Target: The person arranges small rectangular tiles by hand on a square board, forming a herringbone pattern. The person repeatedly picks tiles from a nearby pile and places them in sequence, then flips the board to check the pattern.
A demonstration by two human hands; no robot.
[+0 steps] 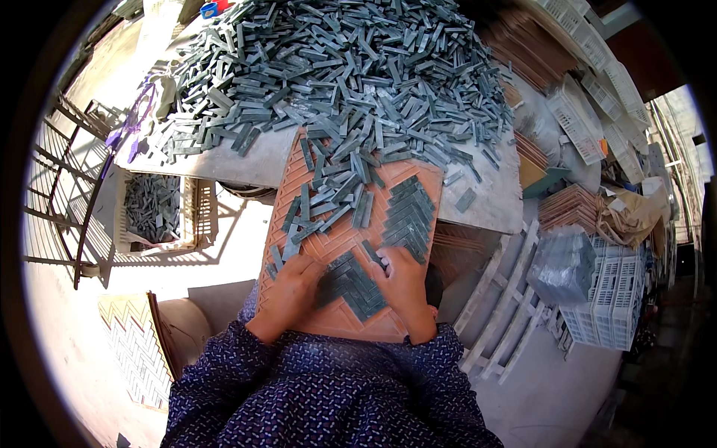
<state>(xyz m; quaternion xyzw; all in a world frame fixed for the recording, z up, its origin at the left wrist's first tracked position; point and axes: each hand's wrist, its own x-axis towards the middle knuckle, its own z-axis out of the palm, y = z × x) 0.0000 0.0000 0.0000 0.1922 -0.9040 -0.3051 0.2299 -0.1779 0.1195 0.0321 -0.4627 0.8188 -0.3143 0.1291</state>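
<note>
An orange-brown grooved board (340, 327) leans from the table's edge toward my lap. Dark green-grey stone strips lie in herringbone on it, one patch (409, 213) at the right and another patch (355, 287) between my hands. My right hand (405, 284) pinches a stone strip (371, 252) between thumb and fingers, just above the lower patch. At the lower left of the board, my left hand (295, 290) is closed with fingers curled down; whatever they hold is hidden. Loose strips (328, 205) are strewn over the board's upper left, beyond my left hand.
A large heap of stone strips (351, 67) covers the table (489, 201). A crate of strips (187, 216) stands at left, above a herringbone panel (138, 343). White plastic crates (609, 299), stacked brown boards (567, 207) and a slatted pallet (500, 299) are at right.
</note>
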